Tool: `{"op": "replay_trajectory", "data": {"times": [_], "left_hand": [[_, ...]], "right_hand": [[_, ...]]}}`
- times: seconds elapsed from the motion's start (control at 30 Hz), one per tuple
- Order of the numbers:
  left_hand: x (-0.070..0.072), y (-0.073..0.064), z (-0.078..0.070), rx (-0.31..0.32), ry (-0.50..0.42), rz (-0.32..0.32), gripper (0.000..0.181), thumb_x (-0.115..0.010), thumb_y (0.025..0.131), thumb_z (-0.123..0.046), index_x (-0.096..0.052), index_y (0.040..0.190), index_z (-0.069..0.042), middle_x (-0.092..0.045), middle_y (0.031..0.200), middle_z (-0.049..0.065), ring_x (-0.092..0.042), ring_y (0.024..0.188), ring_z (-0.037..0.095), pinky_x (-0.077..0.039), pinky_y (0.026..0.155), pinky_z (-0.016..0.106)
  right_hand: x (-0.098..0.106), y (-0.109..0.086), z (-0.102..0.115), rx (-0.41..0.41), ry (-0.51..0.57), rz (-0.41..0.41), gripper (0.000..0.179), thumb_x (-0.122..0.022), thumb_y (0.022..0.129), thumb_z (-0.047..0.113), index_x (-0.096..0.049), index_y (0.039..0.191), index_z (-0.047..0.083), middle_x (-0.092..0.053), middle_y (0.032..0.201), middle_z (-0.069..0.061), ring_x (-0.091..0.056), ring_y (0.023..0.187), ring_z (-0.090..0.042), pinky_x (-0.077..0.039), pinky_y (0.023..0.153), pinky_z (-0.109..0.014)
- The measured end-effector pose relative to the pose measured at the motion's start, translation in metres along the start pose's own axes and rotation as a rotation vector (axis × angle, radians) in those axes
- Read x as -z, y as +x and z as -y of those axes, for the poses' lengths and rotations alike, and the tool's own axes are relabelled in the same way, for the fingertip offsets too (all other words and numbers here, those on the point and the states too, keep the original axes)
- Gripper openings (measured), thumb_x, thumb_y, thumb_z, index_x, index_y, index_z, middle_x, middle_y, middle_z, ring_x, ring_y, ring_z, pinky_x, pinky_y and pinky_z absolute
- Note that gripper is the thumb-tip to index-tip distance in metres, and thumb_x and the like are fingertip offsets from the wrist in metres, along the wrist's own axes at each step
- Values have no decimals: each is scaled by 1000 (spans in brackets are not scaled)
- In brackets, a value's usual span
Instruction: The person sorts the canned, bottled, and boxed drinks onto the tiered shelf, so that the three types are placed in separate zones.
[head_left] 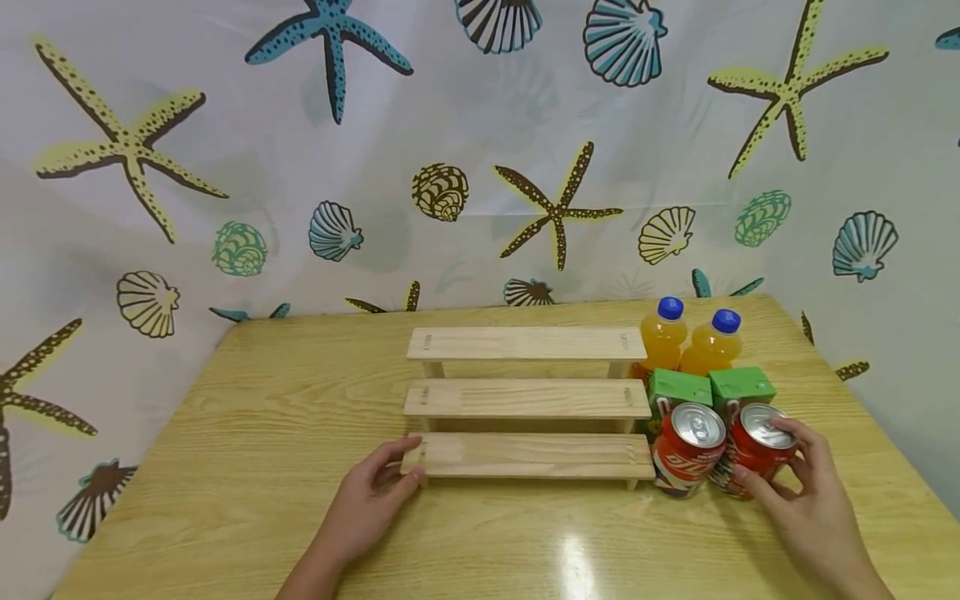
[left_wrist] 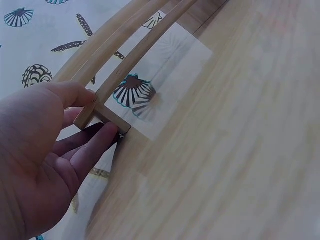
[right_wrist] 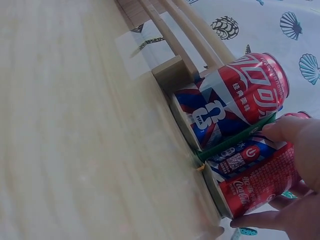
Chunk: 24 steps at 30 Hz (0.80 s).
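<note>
At a pale wood-grained table (head_left: pixel 262 433), a person's left hand (head_left: pixel 371 496) and right hand (head_left: pixel 813 508) are both occupied at opposite ends of a three-step rack of pale, unpainted wood (head_left: pixel 528 457), its steps rising toward the back. The left hand is partly closed, thumb and fingers pinching the left end of the rack's lowest step, the thumb at the front and a finger over the top. The right hand, its fingers spread and bent, holds a red drink can with a silver lid (head_left: pixel 759 442), the farther of two from the rack's right end, with the thumb on its near side and a fingertip at the rim. A second red, silver-topped can with white lettering (head_left: pixel 688 450) stands between that one and the rack, close against the lowest step. Behind the cans, to the right of the rack's middle step, two green-topped box cartons (head_left: pixel 679 385) sit side by side; farther back, beside the rack's top step, are two clear bottles of orange drink with blue caps (head_left: pixel 663 340). Beyond the rack hangs a white cloth printed with starfish and shells in blue, yellow, brown and green (head_left: pixel 277 158)
</note>
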<state>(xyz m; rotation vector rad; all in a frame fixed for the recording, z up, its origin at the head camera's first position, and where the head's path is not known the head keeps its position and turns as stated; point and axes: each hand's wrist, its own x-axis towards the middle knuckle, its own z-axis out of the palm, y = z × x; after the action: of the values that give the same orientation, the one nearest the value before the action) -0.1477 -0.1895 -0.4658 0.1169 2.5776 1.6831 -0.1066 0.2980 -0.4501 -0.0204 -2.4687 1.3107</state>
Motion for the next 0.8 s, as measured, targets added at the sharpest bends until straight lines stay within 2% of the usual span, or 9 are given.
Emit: {"op": "replay_trajectory", "data": {"times": [0.3, 0.43, 0.8], "left_hand": [[-2, -1, 2, 8, -51, 1, 46, -72, 93, -29, -60, 136, -17, -54, 147, 4, -63, 121, 23, -56, 95, 22], [-2, -1, 3, 4, -54, 5, 46, -72, 93, -31, -61, 135, -18, -54, 147, 4, -64, 120, 23, -56, 95, 22], [1, 0, 3, 11, -22, -1, 46, -72, 93, -35, -61, 135, -21, -52, 149, 4, -62, 123, 23, -56, 97, 23]], "right_hand": [[4, 1, -1, -5, -19, -7, 78, -74, 91, 9, -28, 153, 17, -35, 144, -13, -43, 108, 16, -53, 75, -5], [5, 1, -2, -21, -30, -10, 78, -75, 90, 10, -28, 153, 15, -35, 143, -13, -43, 106, 16, -53, 73, -5], [4, 0, -1, -80, 3, -67, 79, -78, 88, 10, -31, 150, 19, -36, 141, -2, -48, 105, 11, -53, 72, -5]]}}
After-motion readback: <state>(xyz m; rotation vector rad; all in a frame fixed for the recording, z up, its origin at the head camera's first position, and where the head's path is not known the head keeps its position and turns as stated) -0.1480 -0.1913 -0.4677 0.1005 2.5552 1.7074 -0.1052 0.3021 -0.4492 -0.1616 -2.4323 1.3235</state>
